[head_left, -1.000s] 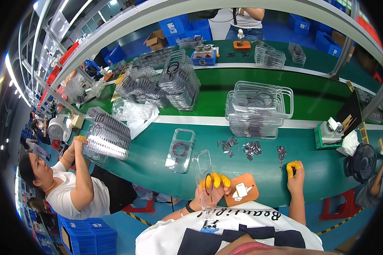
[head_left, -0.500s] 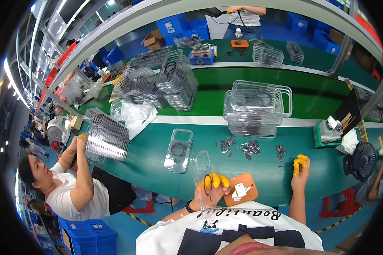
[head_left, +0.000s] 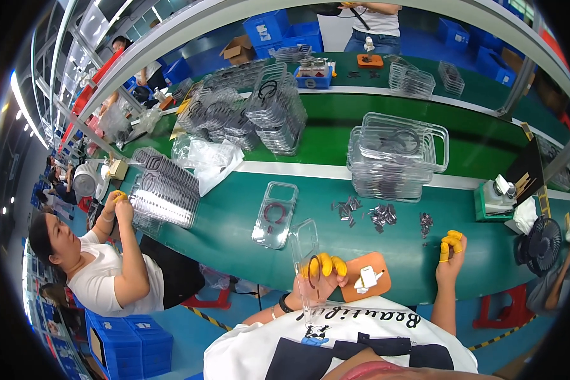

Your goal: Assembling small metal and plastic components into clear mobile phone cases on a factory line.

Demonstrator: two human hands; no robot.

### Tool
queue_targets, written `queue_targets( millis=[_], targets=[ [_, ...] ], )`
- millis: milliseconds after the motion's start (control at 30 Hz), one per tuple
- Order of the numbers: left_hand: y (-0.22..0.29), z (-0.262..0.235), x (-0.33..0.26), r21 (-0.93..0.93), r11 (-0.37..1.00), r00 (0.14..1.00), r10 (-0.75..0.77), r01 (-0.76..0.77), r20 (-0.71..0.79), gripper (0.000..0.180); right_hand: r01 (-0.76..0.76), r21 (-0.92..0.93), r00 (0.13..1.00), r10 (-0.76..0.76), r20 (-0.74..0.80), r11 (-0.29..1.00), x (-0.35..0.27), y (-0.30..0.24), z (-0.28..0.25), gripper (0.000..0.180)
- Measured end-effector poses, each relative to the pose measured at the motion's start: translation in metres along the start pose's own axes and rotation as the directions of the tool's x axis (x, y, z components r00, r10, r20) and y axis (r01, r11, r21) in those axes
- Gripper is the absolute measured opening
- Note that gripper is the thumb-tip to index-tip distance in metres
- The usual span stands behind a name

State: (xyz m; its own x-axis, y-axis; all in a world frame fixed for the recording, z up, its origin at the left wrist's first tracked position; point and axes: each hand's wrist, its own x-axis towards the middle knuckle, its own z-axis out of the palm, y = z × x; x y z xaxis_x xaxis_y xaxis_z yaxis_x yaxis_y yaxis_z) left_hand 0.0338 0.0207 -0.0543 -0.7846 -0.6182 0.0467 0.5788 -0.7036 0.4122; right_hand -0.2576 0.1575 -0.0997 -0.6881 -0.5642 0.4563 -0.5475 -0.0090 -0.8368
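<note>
My left hand (head_left: 320,278), with yellow finger cots, grips a clear phone case (head_left: 304,239) that stands tilted above the table's near edge. A dark ring shows on the case. Right beside that hand lies an orange pad (head_left: 378,261) with a small white object (head_left: 367,279) on it. My right hand (head_left: 450,256), also in yellow finger cots, is raised at the near right with its fingers curled together; whatever they hold, if anything, is too small to make out. Another clear case (head_left: 275,215) with a dark red ring lies flat further left.
Small dark pieces (head_left: 382,217) lie in several piles mid-table. Stacked clear cases (head_left: 396,155) stand behind them. A green box (head_left: 495,201) and black fan (head_left: 539,242) are at the right. At the left a co-worker (head_left: 114,266) handles another case stack (head_left: 166,196).
The view has shifted slightly, so the table things sit a little further right. My left hand still grips the phone case; my right hand stays curled in nearly the same place.
</note>
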Motion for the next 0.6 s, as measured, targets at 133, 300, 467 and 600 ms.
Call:
queue_targets(
  millis=[133,300,467,600],
  targets=[
    [0.0025,0.0013,-0.0009,-0.005,1.0,1.0,-0.017,0.017,0.001,0.037,-0.045,0.047,0.999,0.045,-0.002,0.998,0.0021,-0.0025,0.0001,0.012],
    [0.0013,-0.0003,-0.0021,-0.012,1.0,1.0,-0.008,0.008,0.009,0.038,-0.07,0.046,0.998,0.069,0.016,0.997,0.0014,-0.0037,-0.0001,0.01],
    [0.0025,0.0002,-0.0038,-0.024,1.0,1.0,-0.008,0.008,0.006,0.038,-0.013,-0.021,1.0,0.013,-0.009,1.0,0.0026,-0.0048,-0.0021,0.008],
    [0.0026,0.0011,-0.0046,-0.006,1.0,1.0,0.006,-0.007,-0.007,0.038,-0.039,-0.014,0.999,0.039,-0.01,0.999,0.0036,-0.0065,-0.0033,0.008]
  ],
)
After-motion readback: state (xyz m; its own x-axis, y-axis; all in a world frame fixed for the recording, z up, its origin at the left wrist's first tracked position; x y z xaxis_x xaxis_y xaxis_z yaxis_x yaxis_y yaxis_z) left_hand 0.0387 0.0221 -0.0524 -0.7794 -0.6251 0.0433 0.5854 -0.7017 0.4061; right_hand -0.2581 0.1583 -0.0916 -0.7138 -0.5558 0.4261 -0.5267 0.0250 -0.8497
